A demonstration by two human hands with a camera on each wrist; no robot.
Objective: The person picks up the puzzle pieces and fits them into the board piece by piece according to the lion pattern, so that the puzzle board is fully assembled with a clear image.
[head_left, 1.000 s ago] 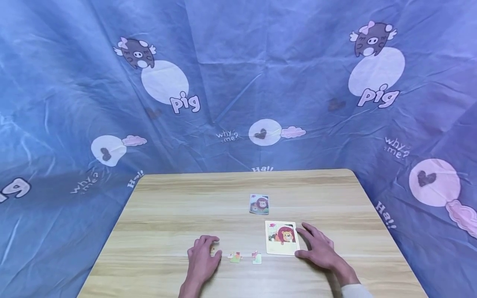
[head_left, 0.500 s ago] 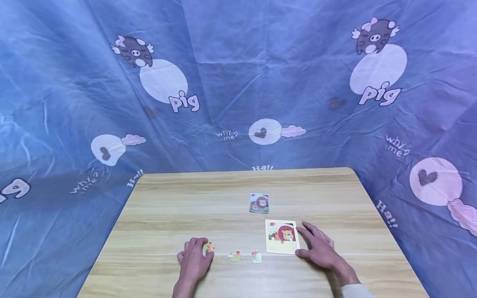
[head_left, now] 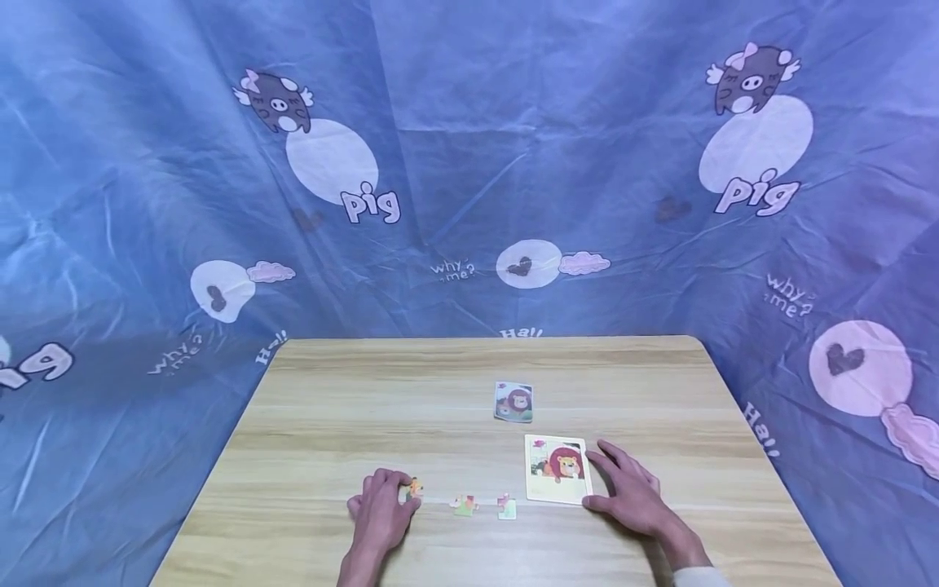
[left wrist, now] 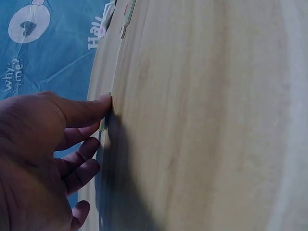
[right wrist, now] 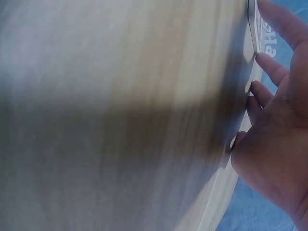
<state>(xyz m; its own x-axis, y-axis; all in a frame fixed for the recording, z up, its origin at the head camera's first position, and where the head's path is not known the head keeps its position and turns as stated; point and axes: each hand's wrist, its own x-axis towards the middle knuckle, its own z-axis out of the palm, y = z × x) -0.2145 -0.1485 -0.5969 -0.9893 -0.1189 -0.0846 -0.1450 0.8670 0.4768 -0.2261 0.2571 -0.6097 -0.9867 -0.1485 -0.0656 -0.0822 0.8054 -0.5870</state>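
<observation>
Thumb and index finger of my left hand (head_left: pixel 381 509) pinch a small puzzle piece (head_left: pixel 414 489) with an orange and yellow picture, low over the table. The left wrist view shows its thin edge (left wrist: pixel 103 123), mostly covered by the fingertips. Two more puzzle pieces lie to its right: one green and orange (head_left: pixel 464 506), one pink and pale green (head_left: pixel 506 507). Farther right lies a cream puzzle board (head_left: pixel 557 491), its upper part filled with a lion picture and its lower part bare. My right hand (head_left: pixel 631 493) rests beside it, thumb and index fingertip touching its right edge.
A small card with a lion picture (head_left: pixel 513 402) lies beyond the board. The wooden table (head_left: pixel 352 408) reaches back to a blue cloth (head_left: pixel 455 204) printed with pigs and lettering, which hangs around the far and side edges.
My left hand has shifted a little to the left, and the orange puzzle piece in its fingers shows more than before. My right hand stays at the board; the head view has tilted slightly.
</observation>
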